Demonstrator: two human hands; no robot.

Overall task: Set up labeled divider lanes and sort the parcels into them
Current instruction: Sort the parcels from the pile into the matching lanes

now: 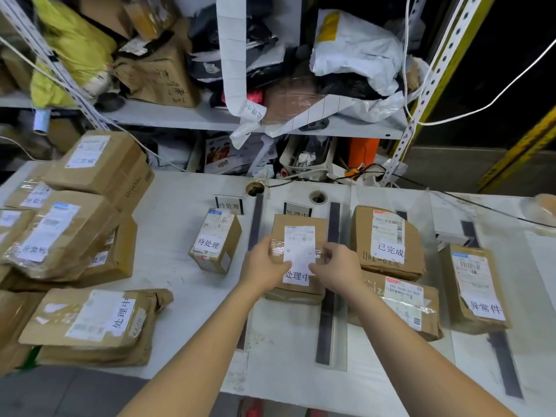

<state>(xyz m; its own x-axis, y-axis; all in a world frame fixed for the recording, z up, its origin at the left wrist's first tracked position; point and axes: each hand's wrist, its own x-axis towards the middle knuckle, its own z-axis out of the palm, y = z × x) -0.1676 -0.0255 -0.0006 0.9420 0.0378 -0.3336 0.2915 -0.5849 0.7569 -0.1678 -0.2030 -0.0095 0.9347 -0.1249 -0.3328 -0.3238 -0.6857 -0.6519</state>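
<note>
Just in front of the 处理中 sign card (296, 209), between two dark divider strips (334, 224), is a cardboard parcel labelled 处理中 (319, 227). The left hand (264, 264) grips its left edge with curled fingers. The right hand (338, 267) pinches its right side. A 待处理 parcel (215, 240) lies left of the sign and a 已完成 parcel (388, 242) lies right of it.

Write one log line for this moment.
parcel: in 处理中 lane | left hand: holds parcel | right hand: holds parcel

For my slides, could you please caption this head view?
Left hand and right hand grip the 处理中 parcel in its lane, between the 待处理 parcel and 已完成 parcel.
</note>
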